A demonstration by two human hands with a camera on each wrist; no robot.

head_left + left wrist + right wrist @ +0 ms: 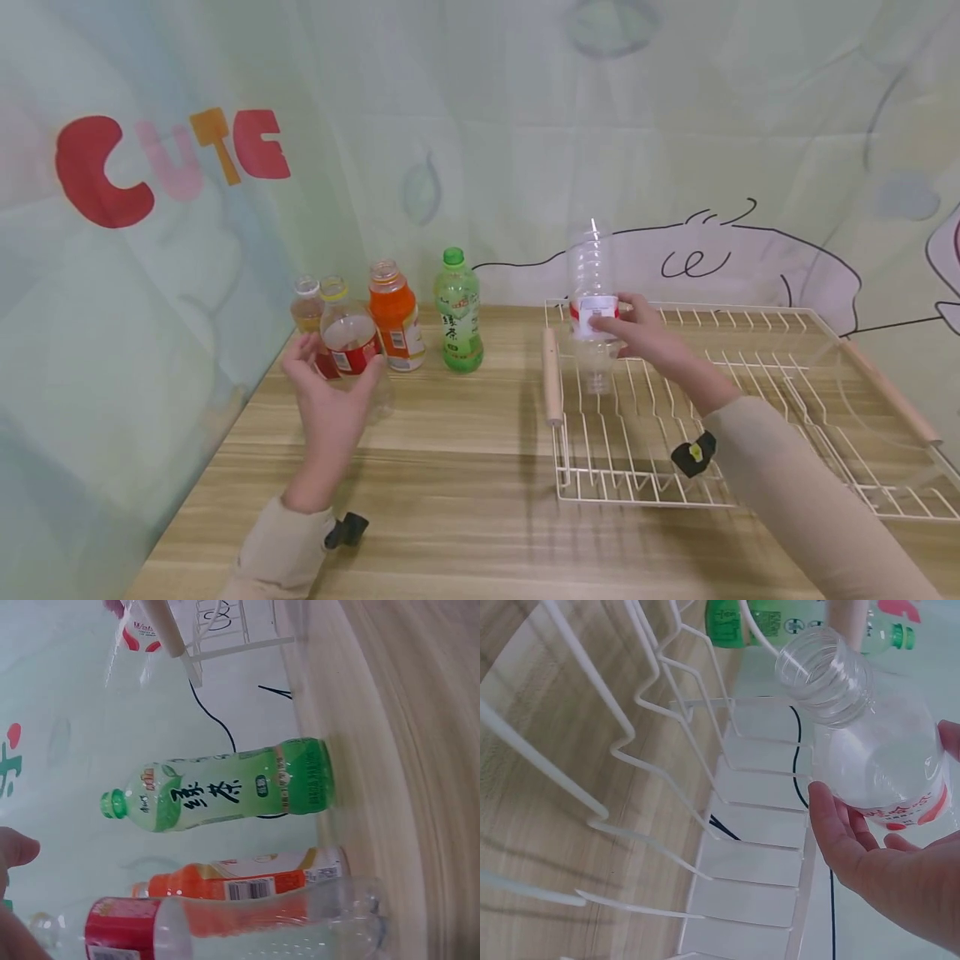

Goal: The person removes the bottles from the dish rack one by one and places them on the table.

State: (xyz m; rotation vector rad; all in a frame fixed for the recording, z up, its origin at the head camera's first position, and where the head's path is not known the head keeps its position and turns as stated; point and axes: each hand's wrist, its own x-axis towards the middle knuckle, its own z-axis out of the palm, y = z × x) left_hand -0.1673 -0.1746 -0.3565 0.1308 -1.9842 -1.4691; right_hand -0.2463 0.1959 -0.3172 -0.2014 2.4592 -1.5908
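Observation:
My right hand (648, 337) grips a clear plastic bottle (595, 279) around its white and red label. The bottle is upside down, its mouth pointing at the left part of the white wire rack (637, 502). In the right wrist view the uncapped mouth of this bottle (900, 757) shows above the wires. At the left, my left hand (330, 404) is spread around a clear bottle with a red label (348, 329), which stands upright. In the left wrist view the thumb (16, 847) is apart from that bottle (247, 922).
An orange bottle (393, 312), a green tea bottle (457, 312) and a bottle with amber tint (307, 308) stand on the wooden table (450, 467) near the curtain (495, 167). Wooden handles (551, 375) flank the rack.

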